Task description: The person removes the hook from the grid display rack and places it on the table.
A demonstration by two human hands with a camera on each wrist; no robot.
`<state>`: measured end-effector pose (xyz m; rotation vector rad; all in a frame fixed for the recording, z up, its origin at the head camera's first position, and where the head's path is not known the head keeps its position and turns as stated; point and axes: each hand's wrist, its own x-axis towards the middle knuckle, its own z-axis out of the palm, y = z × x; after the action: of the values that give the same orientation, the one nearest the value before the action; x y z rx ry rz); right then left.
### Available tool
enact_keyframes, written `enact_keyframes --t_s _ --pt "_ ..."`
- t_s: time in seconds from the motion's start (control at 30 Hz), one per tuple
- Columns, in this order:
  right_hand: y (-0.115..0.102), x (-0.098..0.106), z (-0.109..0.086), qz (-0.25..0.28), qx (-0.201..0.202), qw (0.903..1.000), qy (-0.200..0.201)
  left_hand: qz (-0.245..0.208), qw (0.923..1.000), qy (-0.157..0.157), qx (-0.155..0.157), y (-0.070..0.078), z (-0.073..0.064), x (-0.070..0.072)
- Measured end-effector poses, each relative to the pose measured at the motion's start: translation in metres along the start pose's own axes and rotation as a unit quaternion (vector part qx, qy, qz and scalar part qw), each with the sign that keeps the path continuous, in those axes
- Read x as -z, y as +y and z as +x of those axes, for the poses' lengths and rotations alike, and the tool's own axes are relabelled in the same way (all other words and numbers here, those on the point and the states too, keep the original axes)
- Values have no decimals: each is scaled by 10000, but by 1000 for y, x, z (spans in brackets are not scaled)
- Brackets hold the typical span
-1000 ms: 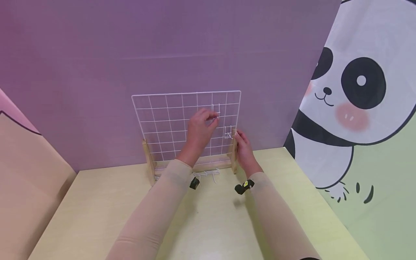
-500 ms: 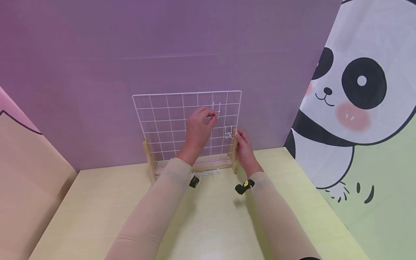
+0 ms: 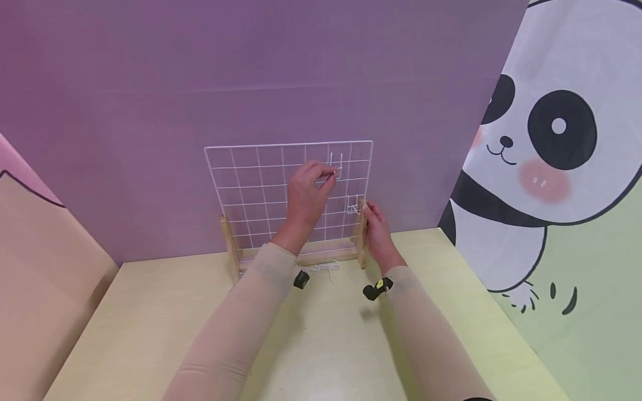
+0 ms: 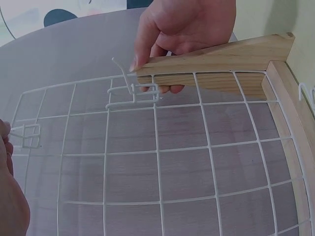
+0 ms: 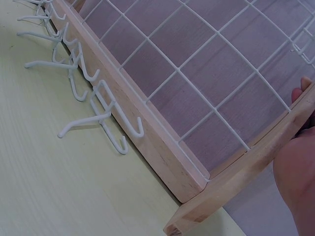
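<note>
A white wire grid panel [image 3: 288, 145] stands upright in a wooden stand [image 3: 361, 239]. Near its upper right, my left hand [image 3: 306, 192] pinches a white wire hook [image 3: 341, 166] between thumb and fingertips. The hook's two prongs point up and overlap the grid; whether they touch the wires I cannot tell. My right hand [image 3: 378, 231] grips the stand's right post, thumb on one side and fingers on the other, as the left wrist view shows. Beside that post, a second white hook [image 4: 123, 73] hangs on the grid.
Several loose white hooks [image 5: 81, 121] lie in a row on the pale wooden tabletop [image 3: 326, 345], along the stand's front bar. A purple wall [image 3: 281, 67] rises behind the grid, and a panda picture [image 3: 562, 178] covers the right-hand wall.
My left hand has risen slightly, and the pinched hook's prongs now stand higher against the grid. The right hand keeps its hold on the post.
</note>
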<state>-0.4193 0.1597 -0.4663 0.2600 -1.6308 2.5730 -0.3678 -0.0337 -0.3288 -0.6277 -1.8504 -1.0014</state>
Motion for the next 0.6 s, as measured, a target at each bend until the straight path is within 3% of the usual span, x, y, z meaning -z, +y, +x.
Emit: enact_keyframes --t_s 0.6 --pt "4 3 3 -25 -37 10000 13 -94 9996 147 -240 1 -11 16"
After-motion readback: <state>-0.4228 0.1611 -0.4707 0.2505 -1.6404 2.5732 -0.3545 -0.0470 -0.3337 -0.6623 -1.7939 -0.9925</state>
